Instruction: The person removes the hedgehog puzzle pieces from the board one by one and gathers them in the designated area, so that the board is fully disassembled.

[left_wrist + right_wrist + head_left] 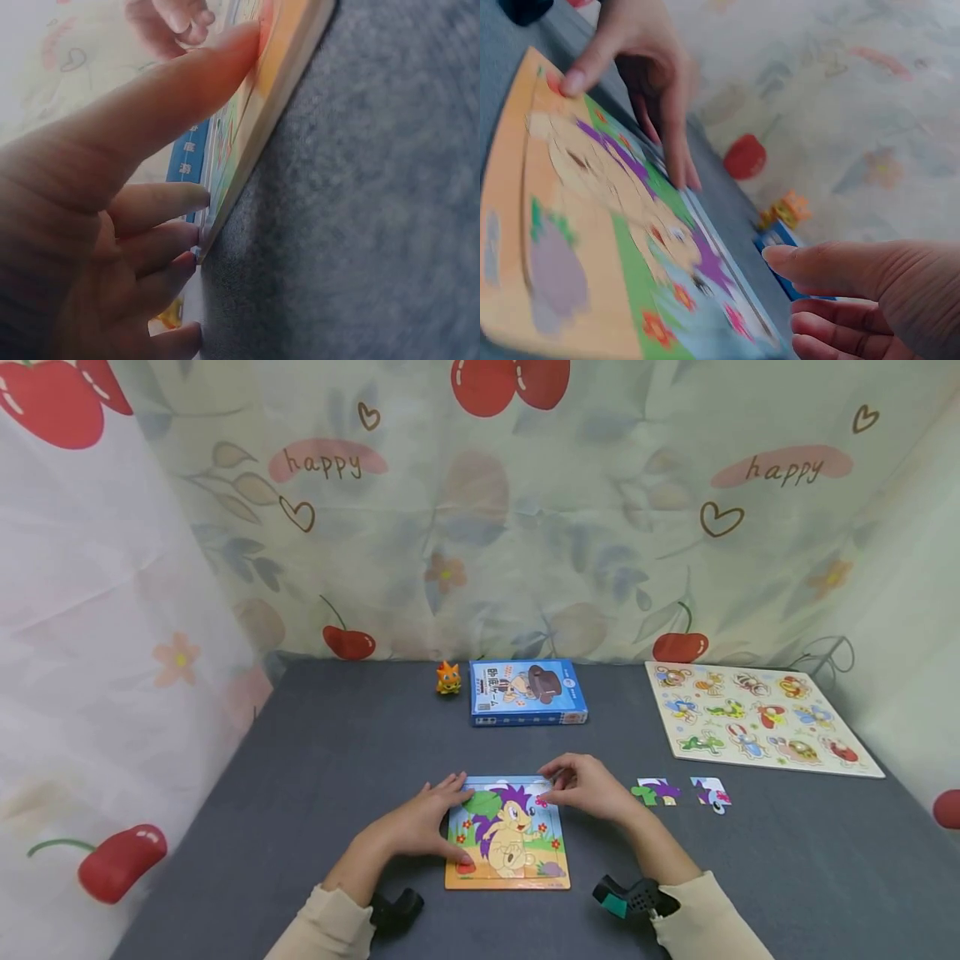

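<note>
1. A dark grey, cloth-like tabletop (315, 793) carries everything on the work surface.
2. A white rectangular board of coloured insect pictures (765, 718) lies flat at the far right, well apart from the hands.
3. A rectangular, orange-bordered picture puzzle with a purple-spined hedgehog (510, 839) lies on the tabletop in front of the person, between the hands. The step in hand looks like work on its upper right corner, probably fitting a piece there; a still moment cannot rule out lifting one out.
4. A flat blue printed box (528, 693) lies beyond the puzzle.
5. The bare left hand (426, 818) is spread wide along the puzzle's left side, thumb on the lower left corner, fingers by the upper left edge. It grasps nothing, and seems to steady the puzzle.
6. The bare right hand (588, 787) is at the upper right corner, fingers bent and thumb near them. Whether a piece is pinched there I cannot tell.
7. Two small flat pieces, one green and purple (660, 791) and one purple and pink (707, 792), lie right of that hand. If fitting is under way, the next move calls for aligning and pressing the corner flush, then reaching for the nearer piece.
</note>
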The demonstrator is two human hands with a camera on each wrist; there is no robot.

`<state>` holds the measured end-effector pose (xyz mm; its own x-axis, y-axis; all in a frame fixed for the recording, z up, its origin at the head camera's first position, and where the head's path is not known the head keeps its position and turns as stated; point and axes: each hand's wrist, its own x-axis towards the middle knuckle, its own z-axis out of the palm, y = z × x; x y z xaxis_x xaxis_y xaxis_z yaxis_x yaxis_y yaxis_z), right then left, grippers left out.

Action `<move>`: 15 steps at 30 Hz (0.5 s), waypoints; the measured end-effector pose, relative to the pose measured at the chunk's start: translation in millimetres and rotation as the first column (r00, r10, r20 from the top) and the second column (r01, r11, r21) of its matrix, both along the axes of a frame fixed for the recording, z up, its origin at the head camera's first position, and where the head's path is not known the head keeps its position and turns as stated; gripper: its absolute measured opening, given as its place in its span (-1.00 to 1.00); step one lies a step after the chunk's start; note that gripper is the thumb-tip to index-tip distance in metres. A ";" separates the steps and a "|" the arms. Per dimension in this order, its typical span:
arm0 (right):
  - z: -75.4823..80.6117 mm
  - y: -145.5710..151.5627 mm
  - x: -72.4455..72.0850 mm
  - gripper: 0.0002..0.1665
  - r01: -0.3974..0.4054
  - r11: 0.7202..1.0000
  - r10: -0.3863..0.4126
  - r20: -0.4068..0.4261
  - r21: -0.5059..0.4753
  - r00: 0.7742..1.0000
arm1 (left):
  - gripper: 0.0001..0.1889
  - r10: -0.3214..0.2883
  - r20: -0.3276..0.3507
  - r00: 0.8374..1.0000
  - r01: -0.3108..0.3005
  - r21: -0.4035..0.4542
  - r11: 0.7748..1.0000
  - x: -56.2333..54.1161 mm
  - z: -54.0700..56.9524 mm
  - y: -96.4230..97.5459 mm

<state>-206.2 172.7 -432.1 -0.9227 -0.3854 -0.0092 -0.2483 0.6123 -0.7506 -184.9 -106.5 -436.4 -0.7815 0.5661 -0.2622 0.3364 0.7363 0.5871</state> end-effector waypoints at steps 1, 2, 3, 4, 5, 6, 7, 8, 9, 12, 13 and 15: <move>0.2 -5.0 -0.1 -0.58 -0.018 1.000 0.018 0.004 -0.005 1.000 | -0.05 0.004 0.004 1.000 -0.004 -0.005 1.000 -0.3 -0.2 0.2; 0.4 -9.7 -0.5 -0.58 -0.036 0.999 0.037 0.007 -0.008 0.999 | -0.05 0.009 0.007 1.000 -0.009 -0.007 1.000 -0.6 -0.2 0.4; 0.2 -14.2 -1.1 -0.58 -0.056 0.998 0.056 0.007 -0.011 0.998 | -0.04 0.012 0.011 1.000 -0.012 -0.009 1.000 -0.7 -0.1 0.4; 0.0 -18.7 -1.7 -0.58 -0.076 0.997 0.076 0.006 -0.012 0.997 | -0.05 0.015 0.013 1.000 -0.015 -0.009 1.000 -0.8 0.0 0.2; 0.0 -23.0 -2.2 -0.58 -0.092 0.996 0.092 0.013 -0.018 0.996 | -0.05 0.017 0.014 1.000 -0.017 -0.009 1.000 -1.0 -0.1 0.1; -0.5 -27.0 -2.8 -0.58 -0.109 0.994 0.109 0.017 -0.021 0.994 | -0.05 0.019 0.016 1.000 -0.019 -0.007 1.000 -1.0 0.1 -0.1; -0.8 -30.9 -3.2 -0.59 -0.123 0.992 0.123 0.024 -0.026 0.992 | -0.05 0.020 0.016 1.000 -0.020 -0.004 1.000 -1.2 0.0 -0.4; -1.3 -34.6 -3.5 -0.59 -0.136 0.990 0.137 0.032 -0.028 0.990 | -0.05 0.020 0.015 1.000 -0.020 0.001 1.000 -1.1 0.2 -0.7; -1.9 -38.2 -3.7 -0.60 -0.149 0.988 0.151 0.039 -0.031 0.988 | -0.06 0.018 0.014 1.000 -0.018 0.007 1.000 -1.0 0.2 -1.0; -3.6 -47.6 -3.1 -0.61 -0.185 0.982 0.187 0.060 -0.037 0.981 | -0.07 0.012 0.016 1.000 -0.012 0.022 1.000 -0.7 0.3 -1.8; -4.3 -50.4 -2.8 -0.62 -0.199 0.979 0.201 0.064 -0.036 0.978 | -0.07 0.010 0.018 1.000 -0.010 0.026 1.000 -0.6 0.3 -2.1; -5.7 -55.9 -2.1 -0.63 -0.227 0.974 0.228 0.066 -0.028 0.971 | -0.07 0.008 0.024 1.000 -0.009 0.030 1.000 -0.3 0.4 -2.4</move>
<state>-208.3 116.9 -437.8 -0.8082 -0.5859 -0.0592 -0.3272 0.5304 -0.7821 -185.2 -108.9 -436.1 -0.7798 0.5677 -0.2639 0.3158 0.7207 0.6172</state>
